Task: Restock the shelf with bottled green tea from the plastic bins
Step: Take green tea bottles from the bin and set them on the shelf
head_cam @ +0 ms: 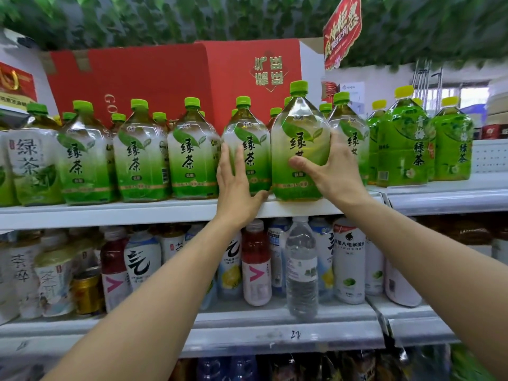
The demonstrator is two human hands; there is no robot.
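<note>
A row of large green tea bottles with green caps stands along the upper shelf (pixel 165 213). My right hand (pixel 330 171) grips one green tea bottle (pixel 299 138) at the shelf's front edge, thumb across its label and fingers round its right side. It stands a little taller and nearer than its neighbours. My left hand (pixel 236 185) lies flat with straight fingers against the neighbouring green tea bottle (pixel 247 149) just to the left. The plastic bins are out of view.
A red carton (pixel 170 78) sits behind the bottles. Darker green tea bottles (pixel 404 144) stand at the right. The lower shelf (pixel 275 317) holds mixed drinks and a water bottle (pixel 301 268). A red sign (pixel 342 34) hangs above amid green leaves.
</note>
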